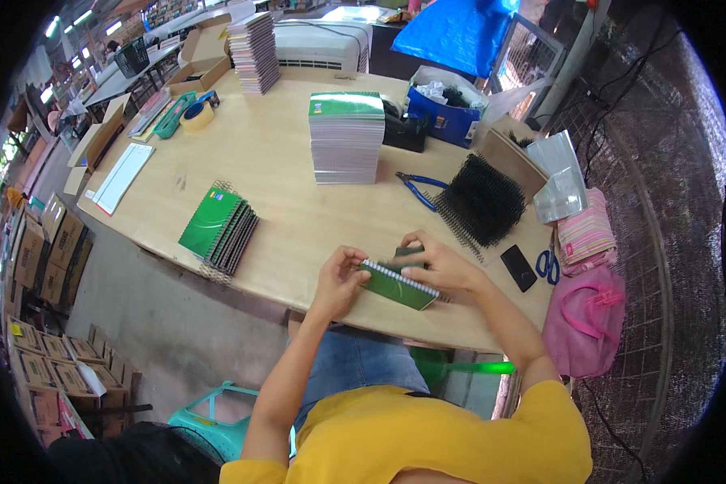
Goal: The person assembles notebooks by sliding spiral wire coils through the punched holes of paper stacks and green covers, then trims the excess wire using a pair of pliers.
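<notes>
Roughly lengthwise along the front edge of the table [274,173], punched edge away, a green notebook [402,289] is pinched by the left hand [340,284]; the right hand [448,264] is curled, its hold unclear. Beyond, black binding wires [482,202] are piled.

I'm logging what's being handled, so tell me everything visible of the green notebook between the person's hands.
The notebook looks closed, with a green, slightly shiny cover. A row of pale spots lines its far long edge, where the binding sits. It slants from upper left to lower right over the table's near side. The left hand pinches its left end; the right hand is at the bound edge.
</notes>
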Tool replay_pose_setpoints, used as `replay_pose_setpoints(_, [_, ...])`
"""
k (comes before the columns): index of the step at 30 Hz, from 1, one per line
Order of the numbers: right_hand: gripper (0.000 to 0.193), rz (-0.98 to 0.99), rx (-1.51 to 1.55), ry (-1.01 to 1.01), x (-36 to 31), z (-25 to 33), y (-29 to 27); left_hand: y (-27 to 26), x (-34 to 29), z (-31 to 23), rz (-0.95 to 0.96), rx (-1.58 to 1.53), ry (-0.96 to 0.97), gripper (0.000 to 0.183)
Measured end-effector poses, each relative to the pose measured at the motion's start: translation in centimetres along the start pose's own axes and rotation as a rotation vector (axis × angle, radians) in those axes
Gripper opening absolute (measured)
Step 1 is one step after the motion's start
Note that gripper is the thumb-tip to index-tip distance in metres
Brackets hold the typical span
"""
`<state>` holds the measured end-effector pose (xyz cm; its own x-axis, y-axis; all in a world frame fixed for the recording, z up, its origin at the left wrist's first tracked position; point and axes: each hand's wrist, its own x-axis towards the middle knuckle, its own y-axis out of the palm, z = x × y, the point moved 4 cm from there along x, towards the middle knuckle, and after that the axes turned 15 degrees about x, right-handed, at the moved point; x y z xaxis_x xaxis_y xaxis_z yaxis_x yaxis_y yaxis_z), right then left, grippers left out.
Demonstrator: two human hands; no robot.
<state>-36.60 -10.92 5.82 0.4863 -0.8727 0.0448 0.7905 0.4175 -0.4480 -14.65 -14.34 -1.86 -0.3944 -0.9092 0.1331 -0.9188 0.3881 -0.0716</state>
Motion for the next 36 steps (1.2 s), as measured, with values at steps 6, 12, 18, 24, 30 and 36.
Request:
replay_pose_setpoints(6, [0.048, -0.426, -0.532, 0.034, 3.5, -1.0, -6.4, -1.3, -1.0, -0.9, -0.059, -0.090, 0.025, 0.040])
replay_pose_setpoints(12, [0.054, -0.239, -1.020, 0.368, 12.8, -10.7, -9.7, -0.5, -0.3, -3.1, -0.029, -0.227, 0.015, 0.062])
replay_pose_setpoints(18, [0.044, -0.674, -0.670, -0.056, 13.6, -9.1, -11.5, -1.5, -0.1, -2.5, -0.085, -0.196, -0.072, 0.062])
replay_pose_setpoints(24, [0.043, -0.597, 0.093, -0.271, 8.4, 0.0, -9.8, -2.3, -0.7, -3.2, -0.096, -0.204, -0.111, 0.067])
replay_pose_setpoints(30, [0.042, -0.139, -0.758, -0.514, 4.6, 8.6, -2.9, -1.7, -0.6, -4.1, -0.119, -0.216, -0.033, 0.077])
replay_pose_setpoints(36, [0.030, -0.061, -1.024, -0.738, 4.5, 11.8, -1.1, -1.5, -1.5, -5.0, -0.151, -0.227, -0.041, 0.081])
